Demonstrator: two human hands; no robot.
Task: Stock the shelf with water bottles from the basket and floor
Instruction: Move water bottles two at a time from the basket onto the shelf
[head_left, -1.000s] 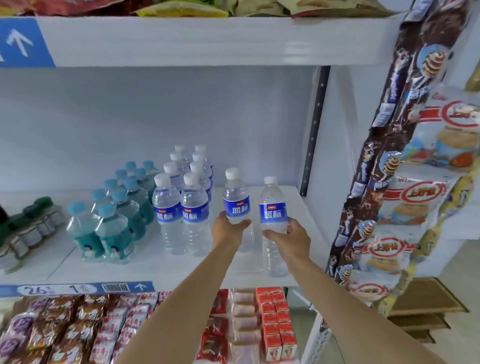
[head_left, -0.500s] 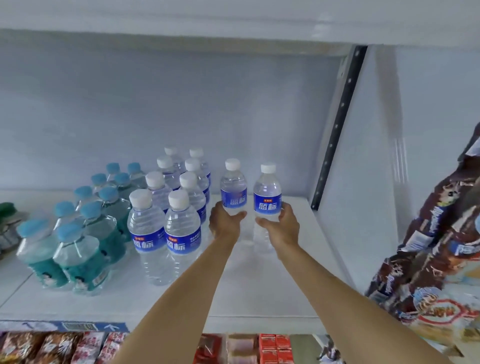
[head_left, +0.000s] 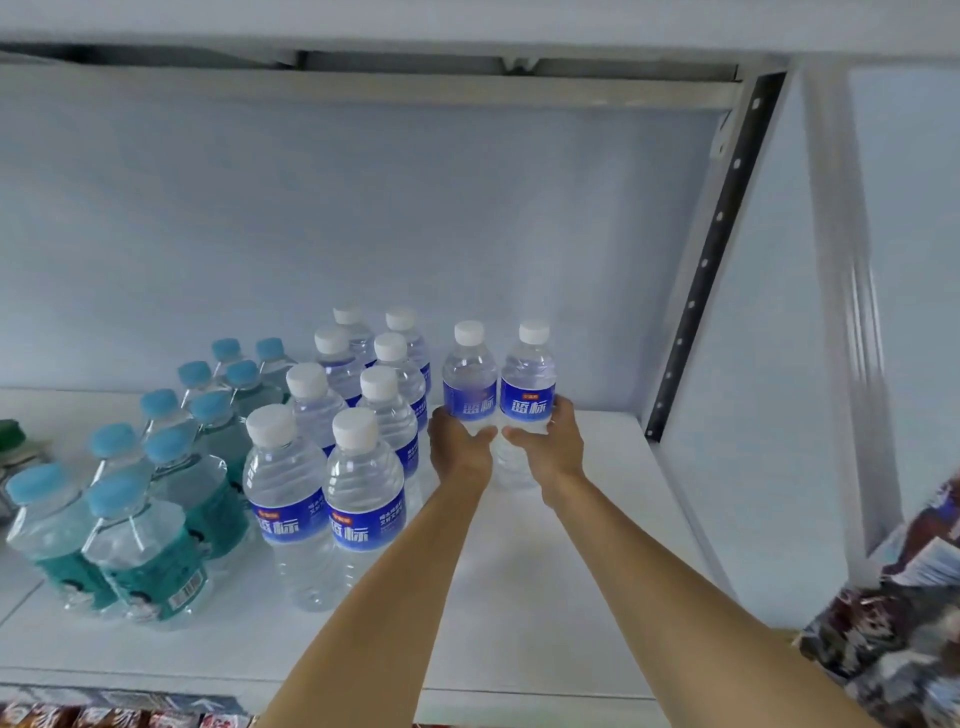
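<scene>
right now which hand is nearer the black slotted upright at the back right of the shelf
Right. The right hand grips a bottle just left of the black upright; the left hand holds its bottle one place further left.

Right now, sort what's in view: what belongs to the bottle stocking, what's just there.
Job:
left hand and its bottle
right hand and its bottle
white-capped bottle rows
shelf

Not the job:
blue-capped green-label bottles
hanging snack packets
</scene>
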